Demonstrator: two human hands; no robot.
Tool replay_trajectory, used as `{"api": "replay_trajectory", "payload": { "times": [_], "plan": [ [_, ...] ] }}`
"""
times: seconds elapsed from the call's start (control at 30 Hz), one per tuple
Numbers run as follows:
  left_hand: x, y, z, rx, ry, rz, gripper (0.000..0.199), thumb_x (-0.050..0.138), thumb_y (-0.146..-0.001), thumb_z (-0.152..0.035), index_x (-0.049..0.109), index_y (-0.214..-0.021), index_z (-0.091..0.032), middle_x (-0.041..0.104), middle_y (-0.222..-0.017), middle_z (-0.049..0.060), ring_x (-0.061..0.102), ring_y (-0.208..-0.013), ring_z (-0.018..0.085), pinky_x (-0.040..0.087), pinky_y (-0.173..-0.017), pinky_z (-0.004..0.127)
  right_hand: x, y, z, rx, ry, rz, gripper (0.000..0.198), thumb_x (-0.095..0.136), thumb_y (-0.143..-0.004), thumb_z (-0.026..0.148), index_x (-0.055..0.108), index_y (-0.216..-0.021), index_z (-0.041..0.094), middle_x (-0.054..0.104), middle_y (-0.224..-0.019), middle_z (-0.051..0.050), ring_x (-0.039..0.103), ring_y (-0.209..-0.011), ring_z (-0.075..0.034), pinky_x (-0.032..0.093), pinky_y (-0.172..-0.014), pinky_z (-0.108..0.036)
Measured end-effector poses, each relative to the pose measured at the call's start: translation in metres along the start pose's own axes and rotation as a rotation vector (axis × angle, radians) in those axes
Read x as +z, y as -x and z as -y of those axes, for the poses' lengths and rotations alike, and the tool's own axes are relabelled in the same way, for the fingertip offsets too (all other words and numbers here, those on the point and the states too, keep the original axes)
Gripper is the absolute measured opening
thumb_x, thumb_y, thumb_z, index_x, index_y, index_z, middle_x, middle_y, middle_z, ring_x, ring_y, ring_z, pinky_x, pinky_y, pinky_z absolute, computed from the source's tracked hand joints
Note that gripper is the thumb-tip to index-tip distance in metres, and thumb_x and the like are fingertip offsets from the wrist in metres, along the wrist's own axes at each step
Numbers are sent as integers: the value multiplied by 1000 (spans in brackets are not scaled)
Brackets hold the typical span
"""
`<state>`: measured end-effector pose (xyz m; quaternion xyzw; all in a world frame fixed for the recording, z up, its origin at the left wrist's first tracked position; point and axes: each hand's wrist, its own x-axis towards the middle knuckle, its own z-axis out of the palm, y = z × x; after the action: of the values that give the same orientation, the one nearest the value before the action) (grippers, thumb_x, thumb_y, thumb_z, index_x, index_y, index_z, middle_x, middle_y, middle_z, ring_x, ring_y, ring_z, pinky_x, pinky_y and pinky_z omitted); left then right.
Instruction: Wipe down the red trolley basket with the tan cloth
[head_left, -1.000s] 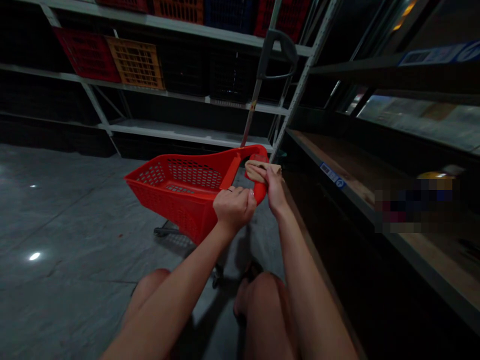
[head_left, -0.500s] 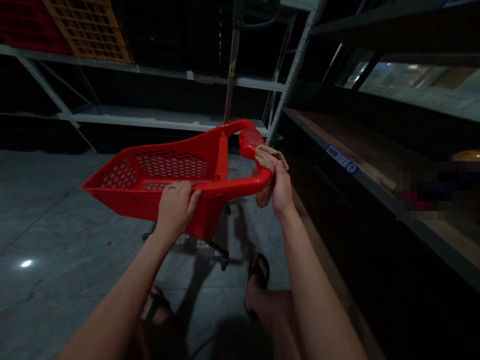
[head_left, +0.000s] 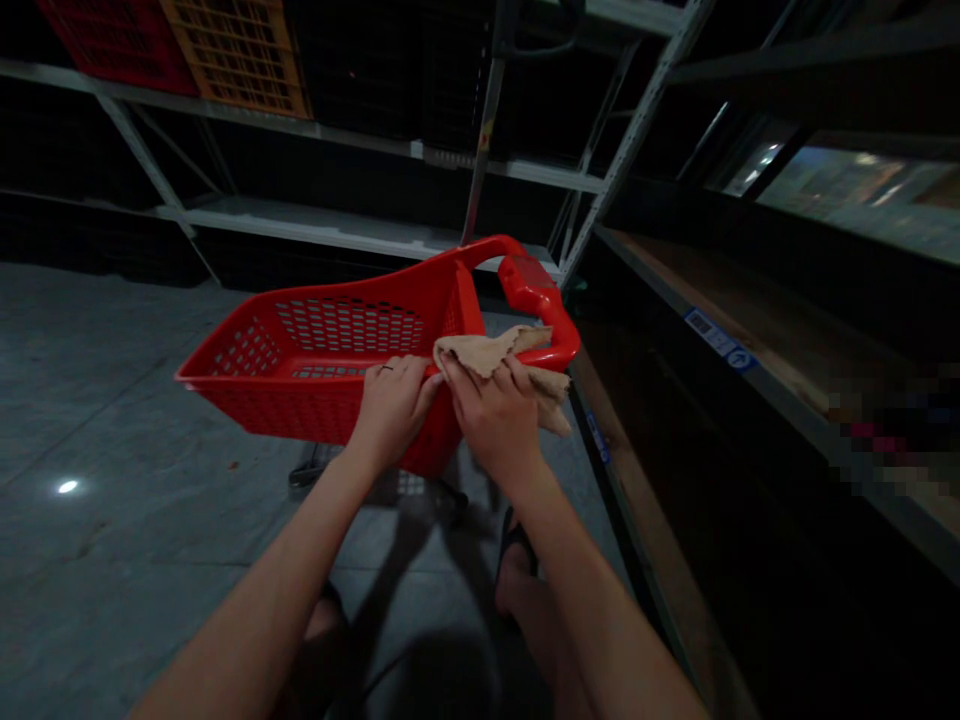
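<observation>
A red plastic shopping cart with perforated sides stands on the floor before me. My left hand is closed over its near rim, fingers on the inside. Close beside it, my right hand presses a tan cloth around the near side arm of the handle. Part of the cloth hangs below that arm. The cart's far handle section curves away uncovered, with a boxy piece on it.
White metal racking runs behind the cart, carrying a red crate and a yellow crate. Along the right is a dark shelf unit with a blue-and-white label. My sandalled feet are below on grey floor.
My right hand has slid the cloth from the handle's corner down the near side arm, leftward to my left hand. The left hand stays on the rim. The view has shifted slightly.
</observation>
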<state>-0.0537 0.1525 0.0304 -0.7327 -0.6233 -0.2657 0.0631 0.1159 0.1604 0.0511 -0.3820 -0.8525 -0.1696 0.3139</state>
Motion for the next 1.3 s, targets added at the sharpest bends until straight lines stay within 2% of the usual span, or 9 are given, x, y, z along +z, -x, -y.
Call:
{"api": "replay_trajectory", "payload": {
  "times": [0.17,0.33,0.43,0.67,0.73,0.9,1.07,1.17,1.3],
  "plan": [
    [-10,14,10,11,13,-34,41,32,-107,-39,61,-129,-19,72,-121,12,62,-114,28,40,-97,42,-16,19,-54,168,78,-96,41,48,-103,26,63,-141,28,69,-138,-8,57,-129,-28,35,-119,-51],
    [-2,27,23,6,-136,40,43,32,-107,-41,67,-105,-16,73,-100,16,64,-96,33,42,-88,43,-15,24,-94,399,-36,-284,44,36,-105,29,62,-141,26,66,-139,-10,54,-134,-26,39,-117,-50],
    [4,28,15,35,-164,34,40,31,-107,-37,66,-105,-16,73,-98,16,65,-93,33,42,-85,44,6,28,-72,384,-70,-236,46,37,-103,22,61,-142,26,68,-136,-10,55,-131,-26,37,-117,-52],
    [3,24,2,46,-202,57,37,31,-107,-30,64,-104,-15,72,-96,15,64,-91,31,40,-82,42,39,34,-2,54,-76,130,47,53,-99,15,64,-141,34,77,-106,-10,63,-107,-26,49,-104,-41],
    [3,24,2,35,-196,70,36,33,-107,-31,64,-105,-15,72,-98,14,64,-93,31,40,-83,43,36,32,-10,68,-108,93,45,53,-99,16,66,-138,34,76,-106,-11,64,-109,-27,49,-106,-43],
    [2,26,4,33,-131,92,32,38,-106,-30,65,-112,-14,73,-104,15,64,-100,32,41,-85,44,18,33,-51,260,-186,-258,28,56,-99,26,76,-118,29,67,-121,-12,58,-122,-29,42,-113,-51],
    [-4,31,9,68,-84,83,37,34,-106,-32,64,-119,-14,73,-109,15,63,-101,32,41,-87,44,23,45,-54,393,-221,-487,20,55,-94,27,70,-109,25,54,-112,-10,56,-111,-25,46,-104,-46],
    [-6,33,11,83,-52,66,39,33,-106,-33,64,-119,-14,73,-109,16,63,-101,32,42,-88,45,45,58,-44,494,-272,-530,18,49,-91,23,63,-103,24,49,-106,-7,54,-104,-23,45,-102,-44],
    [-3,33,10,81,-42,65,38,34,-106,-32,65,-119,-14,73,-109,17,64,-103,32,42,-89,46,77,85,-27,656,-406,-413,14,48,-83,20,54,-95,25,49,-101,-5,52,-99,-21,45,-96,-40]
  ]
}}
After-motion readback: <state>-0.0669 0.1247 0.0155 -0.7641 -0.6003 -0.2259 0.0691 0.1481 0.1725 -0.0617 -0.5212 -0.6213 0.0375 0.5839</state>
